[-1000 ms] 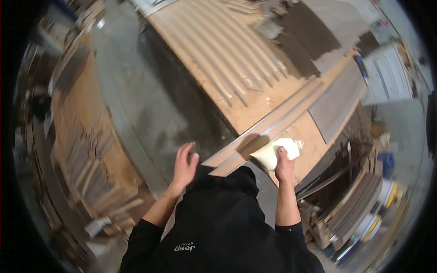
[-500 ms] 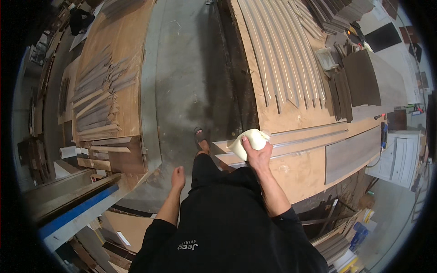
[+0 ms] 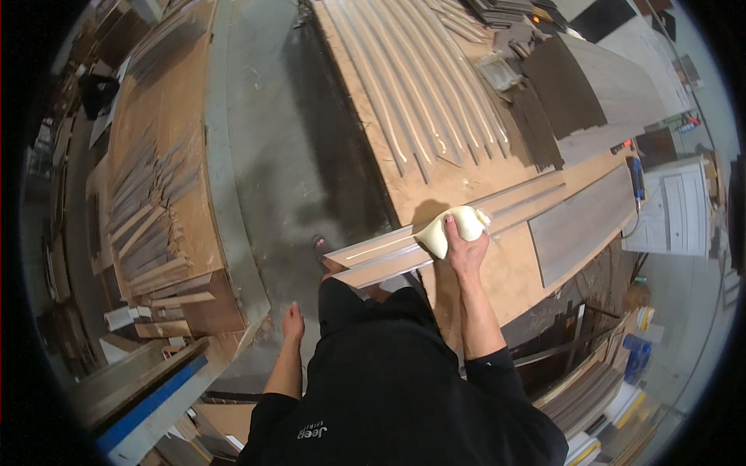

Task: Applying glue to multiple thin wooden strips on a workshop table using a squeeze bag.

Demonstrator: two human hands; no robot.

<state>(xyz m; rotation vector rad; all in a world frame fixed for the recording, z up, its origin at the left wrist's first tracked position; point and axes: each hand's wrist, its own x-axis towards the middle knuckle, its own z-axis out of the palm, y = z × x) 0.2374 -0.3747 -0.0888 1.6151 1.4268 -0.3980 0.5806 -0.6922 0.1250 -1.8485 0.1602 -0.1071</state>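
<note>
My right hand [image 3: 467,253] is wrapped round a soft, cream-coloured squeeze bottle [image 3: 468,223], tilted over the right-hand table. From the bottle's left end a thin pale bead of glue [image 3: 381,247] runs along a long flat strip [image 3: 353,259]. A second strip [image 3: 373,271] lies beside it, nearer to me; both stick out past the table's left edge. My left hand [image 3: 293,321] hangs by my left side, away from the tables, its fingers loosely curled with nothing visible in them.
Several grey strips [image 3: 420,93] with pale beads lie farther up the wooden table [image 3: 423,193]. A grey panel [image 3: 579,225] lies to the right, near stacked dark boards [image 3: 563,85]. Across the aisle, loose strips [image 3: 151,225] cover another table. A white cabinet [image 3: 670,211] stands far right.
My right hand has moved right along the strip with the bottle, and a fresh bead now shows behind it. The whole view has turned; my left hand still hangs low.
</note>
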